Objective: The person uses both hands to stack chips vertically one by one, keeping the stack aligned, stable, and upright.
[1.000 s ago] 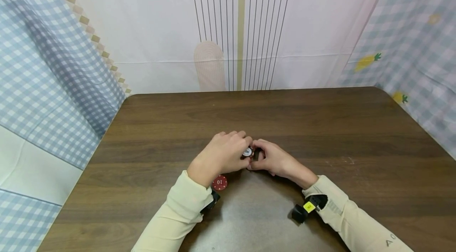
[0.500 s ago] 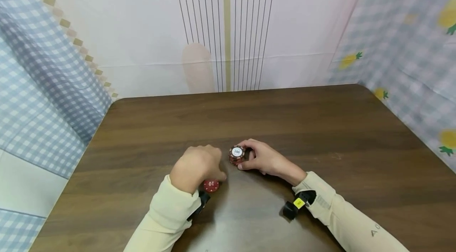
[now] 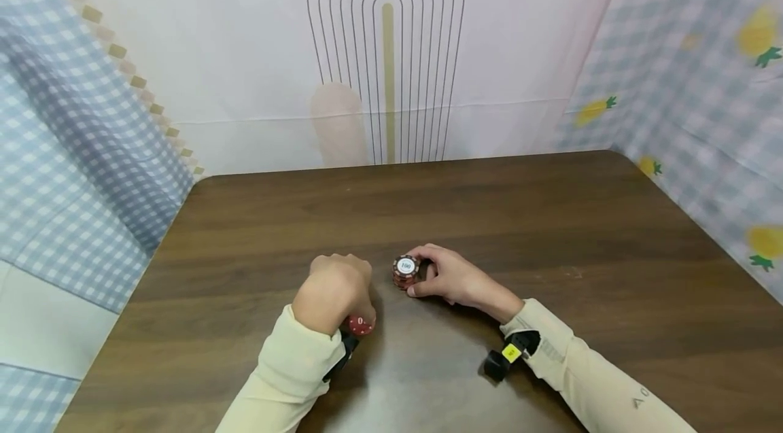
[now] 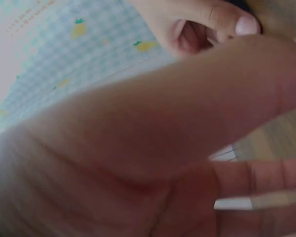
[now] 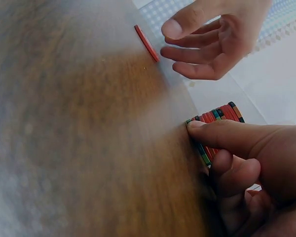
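Observation:
A short stack of poker chips (image 3: 406, 267), its top one marked 100, stands on the table. My right hand (image 3: 453, 278) holds the stack from the right between thumb and forefinger; the right wrist view shows the chips' striped edges (image 5: 219, 114) beside the thumb. My left hand (image 3: 335, 289) hovers over a single red chip (image 3: 361, 325) and partly covers it in the head view. From the right wrist, that red chip (image 5: 146, 43) lies flat, with the left fingers loosely bent just beside it and nothing between them. The left palm (image 4: 138, 128) fills most of the left wrist view.
The brown wooden table (image 3: 520, 209) reaches back to a white hanging cloth (image 3: 257, 66). Blue checked cloth (image 3: 67, 168) hangs at both sides. A black wrist camera (image 3: 497, 365) is strapped on the right sleeve.
My left hand has left the stack and come left and nearer to the body, over the red chip. The right hand stays at the stack. The head view has shifted slightly.

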The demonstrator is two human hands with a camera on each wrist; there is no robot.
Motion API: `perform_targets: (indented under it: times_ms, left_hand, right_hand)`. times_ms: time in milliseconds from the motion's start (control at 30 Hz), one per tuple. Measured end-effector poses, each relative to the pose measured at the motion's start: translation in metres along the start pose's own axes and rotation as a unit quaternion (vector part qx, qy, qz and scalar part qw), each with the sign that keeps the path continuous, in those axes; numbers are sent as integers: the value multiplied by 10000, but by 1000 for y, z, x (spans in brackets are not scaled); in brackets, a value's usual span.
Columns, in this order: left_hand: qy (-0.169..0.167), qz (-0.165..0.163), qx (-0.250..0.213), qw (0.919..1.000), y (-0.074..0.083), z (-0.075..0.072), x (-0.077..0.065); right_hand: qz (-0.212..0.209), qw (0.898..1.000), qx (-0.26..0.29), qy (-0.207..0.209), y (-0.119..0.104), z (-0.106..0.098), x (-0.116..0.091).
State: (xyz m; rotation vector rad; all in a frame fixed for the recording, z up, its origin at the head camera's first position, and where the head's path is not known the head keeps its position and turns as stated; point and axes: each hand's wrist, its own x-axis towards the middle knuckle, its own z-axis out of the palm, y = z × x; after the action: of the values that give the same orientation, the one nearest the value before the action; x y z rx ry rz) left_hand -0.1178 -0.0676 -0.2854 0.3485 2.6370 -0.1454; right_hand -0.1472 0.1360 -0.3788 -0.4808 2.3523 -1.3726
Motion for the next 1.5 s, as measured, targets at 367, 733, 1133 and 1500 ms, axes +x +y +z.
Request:
perform_targets:
  times_ms: [367, 733, 1133, 1500]
  left_hand:
    - [-352, -357, 464, 9977, 15, 6, 7]
    - [-393, -389, 485, 9973, 17, 9, 14]
    - [-315, -187, 448, 9983, 14, 10, 12]
    - [-324, -63, 366, 9988, 7, 6, 7]
  right_hand:
    - [50, 10000, 28, 26, 2, -1, -2]
    - [31, 9999, -123, 10, -1, -1, 2]
    - [-28, 10000, -27, 18, 0, 0, 1]
    - [-81, 9999, -147, -14, -1, -1, 1]
